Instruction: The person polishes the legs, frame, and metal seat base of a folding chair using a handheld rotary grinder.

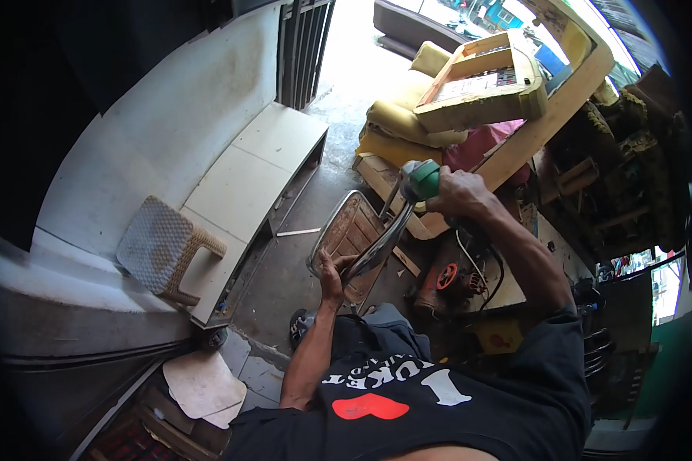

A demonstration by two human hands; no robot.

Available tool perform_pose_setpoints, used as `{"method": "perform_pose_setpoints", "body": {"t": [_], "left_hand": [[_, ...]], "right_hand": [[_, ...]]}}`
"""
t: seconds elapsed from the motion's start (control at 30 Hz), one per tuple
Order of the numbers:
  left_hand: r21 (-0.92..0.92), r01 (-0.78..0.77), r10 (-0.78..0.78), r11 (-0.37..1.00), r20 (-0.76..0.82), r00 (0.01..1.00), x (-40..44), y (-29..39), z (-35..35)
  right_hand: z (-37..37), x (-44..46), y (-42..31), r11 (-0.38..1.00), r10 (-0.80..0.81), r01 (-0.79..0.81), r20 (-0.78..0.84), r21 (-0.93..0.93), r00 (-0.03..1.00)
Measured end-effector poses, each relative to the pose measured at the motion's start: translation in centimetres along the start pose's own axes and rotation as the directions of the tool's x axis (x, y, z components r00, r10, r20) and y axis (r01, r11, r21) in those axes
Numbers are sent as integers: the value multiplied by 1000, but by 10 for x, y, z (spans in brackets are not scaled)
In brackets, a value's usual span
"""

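Observation:
In front of my body is a metal-framed chair part [347,219] with a brown wooden-looking panel inside its bent tube frame. The fingers of my left hand [331,276] close round the lower part of the tube. My right hand [461,192] grips a green power tool [423,183], which looks like a grinder. Its head is at the upper end of the frame; whether it touches the metal, I cannot tell.
A low white cabinet [254,165] runs along the left wall, with a woven-pattern plastic stool [158,242] tipped on its side. Yellow cushions [404,123] and an upholstered wooden frame [484,77] are piled ahead. An orange-and-black machine [444,280] stands right of the chair part.

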State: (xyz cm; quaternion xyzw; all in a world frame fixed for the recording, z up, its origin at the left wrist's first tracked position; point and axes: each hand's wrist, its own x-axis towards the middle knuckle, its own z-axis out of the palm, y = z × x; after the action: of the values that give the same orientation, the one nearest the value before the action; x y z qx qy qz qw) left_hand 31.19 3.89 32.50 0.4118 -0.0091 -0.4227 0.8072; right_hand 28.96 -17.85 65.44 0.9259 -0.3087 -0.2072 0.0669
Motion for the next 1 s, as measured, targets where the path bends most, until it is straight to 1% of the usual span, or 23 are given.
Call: {"method": "perform_pose_setpoints", "body": {"t": [0.03,0.13,0.17,0.2,0.23,0.3,0.37,0.4,0.43,0.47,0.5,0.53,0.57,0.6,0.63,0.7,0.73,0.8,0.83,0.87,0.9,0.97,1.0], "left_hand": [[40,-2,2,999,-4,1000,1,-1,3],[165,-103,113,981,-54,992,-1,1,12],[183,-98,108,978,-45,993,-2,5,15],[218,-140,158,966,-65,985,-4,8,18],[255,-181,209,950,-85,974,-6,10,19],[283,-187,216,941,-76,973,0,7,12],[310,-199,227,930,-58,972,6,21,18],[599,-200,198,775,71,978,6,43,26],[817,-228,136,530,183,974,9,66,34],[879,-197,78,435,181,980,19,86,42],[881,-215,100,422,191,977,44,106,51],[904,-288,56,317,285,957,68,121,59],[913,-344,-20,219,356,934,81,126,64],[916,-353,-54,192,369,928,88,139,82],[914,-372,-85,159,388,918,101,154,103],[965,-260,-157,31,262,952,138,158,113],[979,-203,-124,17,204,971,149,156,114],[989,-146,-132,-33,141,981,187,149,83],[993,-96,-122,-72,87,989,197,149,68],[985,-158,-46,64,161,986,175,163,72],[991,-127,-70,51,131,989,162,179,73],[983,-97,16,156,95,995,153,184,36],[985,-76,3,157,76,997,144,184,16]], "right_hand": [[12,-4,4,998,-58,58,-94,4,994],[16,-54,-11,978,-171,174,-43,111,984],[18,-69,-11,969,-211,213,-32,124,977],[23,-72,-6,964,-241,233,52,125,969],[29,-73,1,963,-240,230,52,142,969],[46,-75,17,983,-86,106,-132,152,988],[67,-50,43,941,129,-87,-110,326,986],[84,-49,56,881,185,-123,-91,457,979],[97,-45,69,802,232,-147,-75,579,970],[113,-50,73,677,280,-132,-87,724,956],[136,-62,73,526,328,-107,-86,844,941],[160,-69,73,398,344,-99,-49,912,938],[158,-91,64,351,380,-172,28,921,925],[161,-108,57,259,364,-192,89,947,927],[183,-120,50,157,355,-144,80,977,931],[206,-146,36,43,362,-146,121,988,925],[209,-155,29,27,365,-147,127,989,922],[206,-182,12,-1,412,-281,256,960,874],[208,-188,5,-20,409,-295,277,955,869],[211,-196,-1,-23,409,-352,331,936,851],[214,-204,-5,-23,409,-405,378,914,830],[230,-209,-14,-26,414,-395,369,918,832],[230,-214,-20,-41,419,-415,393,909,818]]}}
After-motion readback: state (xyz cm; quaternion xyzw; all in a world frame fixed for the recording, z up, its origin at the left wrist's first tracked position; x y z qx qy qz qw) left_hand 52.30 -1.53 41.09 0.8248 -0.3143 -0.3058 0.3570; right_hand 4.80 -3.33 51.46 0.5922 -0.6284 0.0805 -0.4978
